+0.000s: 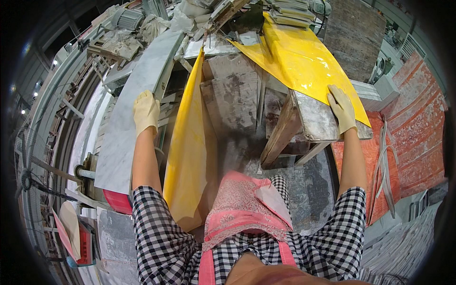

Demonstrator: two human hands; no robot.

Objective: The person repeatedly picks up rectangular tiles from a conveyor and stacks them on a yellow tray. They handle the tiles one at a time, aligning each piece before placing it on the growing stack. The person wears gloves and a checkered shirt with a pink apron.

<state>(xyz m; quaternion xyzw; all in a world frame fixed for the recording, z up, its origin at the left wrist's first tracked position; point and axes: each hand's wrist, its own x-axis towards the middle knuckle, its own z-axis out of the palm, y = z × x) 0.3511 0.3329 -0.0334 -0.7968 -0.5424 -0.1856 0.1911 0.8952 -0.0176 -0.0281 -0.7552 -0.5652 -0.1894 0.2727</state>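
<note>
My left hand (146,112), in a cream rubber glove, is on a long grey-veined marble slab (116,142) near its inner edge. Its fingers look bent against the stone, with the fingertips partly hidden. In a matching glove, my right hand (341,108) lies with fingers stretched out over the edge of a glossy yellow sheet (304,59). That sheet drapes over a worn wooden bench (313,116), whose near corner is bare. Between my arms hangs another yellow sheet (185,161), running from a high point down beside my pink apron (244,204).
Stacked thin slabs (289,12) weigh on the far end of the yellow cover. A dusty motor (127,19) and crumpled plastic (187,19) are at the back left. Orange sheeting (408,128) with pale straps (382,166) is at right. A red box (85,244) stands lower left.
</note>
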